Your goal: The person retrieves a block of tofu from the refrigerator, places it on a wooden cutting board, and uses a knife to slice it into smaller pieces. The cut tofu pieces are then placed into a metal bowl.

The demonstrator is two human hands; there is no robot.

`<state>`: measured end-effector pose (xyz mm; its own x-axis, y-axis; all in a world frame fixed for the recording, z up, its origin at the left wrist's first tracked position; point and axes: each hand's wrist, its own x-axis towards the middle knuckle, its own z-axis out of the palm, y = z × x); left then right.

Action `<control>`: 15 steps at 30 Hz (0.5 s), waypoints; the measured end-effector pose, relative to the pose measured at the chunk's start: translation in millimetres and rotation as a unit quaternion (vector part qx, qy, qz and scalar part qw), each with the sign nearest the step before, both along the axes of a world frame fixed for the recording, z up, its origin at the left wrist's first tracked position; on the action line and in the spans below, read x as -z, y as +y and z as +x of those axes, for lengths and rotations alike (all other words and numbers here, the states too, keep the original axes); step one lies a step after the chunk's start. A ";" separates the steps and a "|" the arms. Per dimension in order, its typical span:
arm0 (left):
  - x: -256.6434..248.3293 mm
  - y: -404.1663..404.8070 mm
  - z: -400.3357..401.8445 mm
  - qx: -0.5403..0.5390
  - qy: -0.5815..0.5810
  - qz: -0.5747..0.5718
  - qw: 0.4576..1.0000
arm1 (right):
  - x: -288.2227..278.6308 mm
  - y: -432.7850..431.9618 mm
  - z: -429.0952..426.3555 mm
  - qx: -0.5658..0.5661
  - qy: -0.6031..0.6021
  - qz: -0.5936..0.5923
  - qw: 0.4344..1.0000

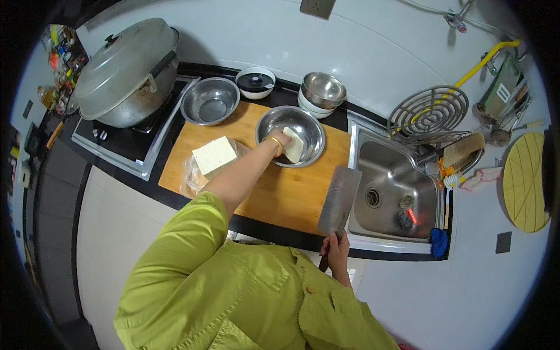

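My left hand (280, 139) reaches into a stainless steel bowl (313, 151) on the wooden cutting board (280, 197), its fingers on a slab of tofu (293, 146) that leans inside. Beside my left forearm, a large block of tofu (214, 155) sits on a crumpled clear plastic bag (190, 178). My right hand (337, 251) grips the handle of a cleaver (340, 201), whose broad blade is over the board's right edge, near the sink.
Behind the board stand another steel bowl (210, 101), a lidded bowl (255, 83) and stacked bowls (323, 94). A big lidded pot (127, 74) is on the stove at left. The sink (385, 175), holding scrubbers (405, 214), lies at right.
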<state>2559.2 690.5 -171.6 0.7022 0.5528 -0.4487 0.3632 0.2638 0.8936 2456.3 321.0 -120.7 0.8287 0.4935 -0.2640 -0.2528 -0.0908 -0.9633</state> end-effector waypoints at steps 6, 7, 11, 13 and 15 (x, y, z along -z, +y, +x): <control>-87.3 8.8 -65.1 0.073 0.000 0.245 0.967 | -15.0 7.5 20.2 -0.066 -0.055 -0.086 0.993; -92.8 12.8 -87.7 0.034 -0.101 0.239 0.965 | -16.7 13.8 20.8 -0.068 -0.052 -0.073 0.994; -111.1 15.4 -196.9 -0.153 -0.211 0.326 0.909 | -35.0 47.4 17.4 -0.107 -0.082 -0.060 0.989; -88.4 21.2 -238.8 -0.257 -0.161 0.404 0.863 | -53.2 71.6 10.5 -0.147 -0.115 -0.069 0.980; -56.2 22.5 -263.9 -0.293 -0.150 0.278 0.902 | -75.3 101.5 -3.1 -0.201 -0.114 -0.086 0.969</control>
